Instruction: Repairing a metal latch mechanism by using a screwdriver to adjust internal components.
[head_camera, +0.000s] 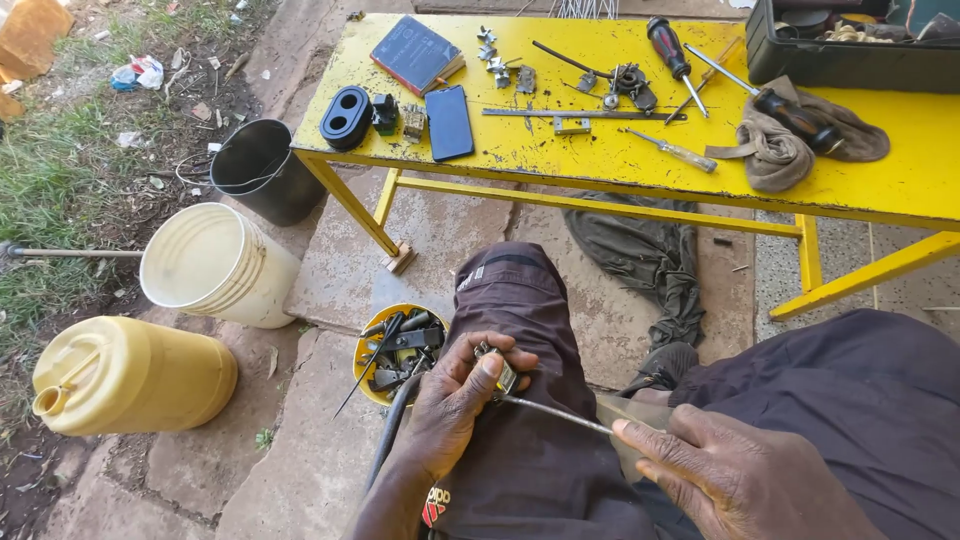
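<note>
- My left hand (455, 400) pinches a small metal fitting (497, 368) between thumb and fingers, over my knee.
- My right hand (735, 470) closes on a thin, smooth steel rod (555, 413) that runs to the fitting.
- A yellow bowl (365, 350) of dark, angular metal scraps sits beside my leg.
- The chipped yellow table (900, 170) carries screwdrivers and a crumpled rag (775, 150).

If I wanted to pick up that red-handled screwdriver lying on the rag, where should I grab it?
Probably by the dark red handle, coming from above. The screwdriver lies flat on the rag, its thick handle raised on the cloth, while its thin metal shaft points toward the table's back left. Fingers closing across the handle's width should get the firmest hold.
</note>
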